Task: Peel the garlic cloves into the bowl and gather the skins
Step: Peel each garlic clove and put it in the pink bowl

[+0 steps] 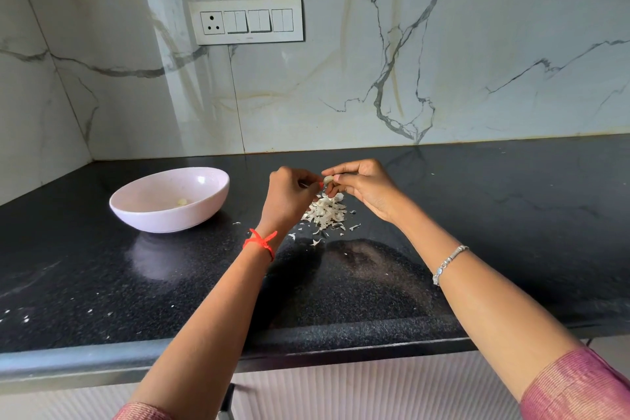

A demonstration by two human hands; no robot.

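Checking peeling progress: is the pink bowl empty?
No, one pale peeled clove lies on the inside of the bowl.

My black speckled counter carries a pale pink bowl on my left, a heap of garlic skins near it, and stray flakes scattered around.

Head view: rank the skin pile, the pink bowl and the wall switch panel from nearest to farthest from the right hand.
1. Skin pile: on the counter, just under the right hand.
2. Pink bowl: on the counter, off to the left.
3. Switch panel: up on the back wall.
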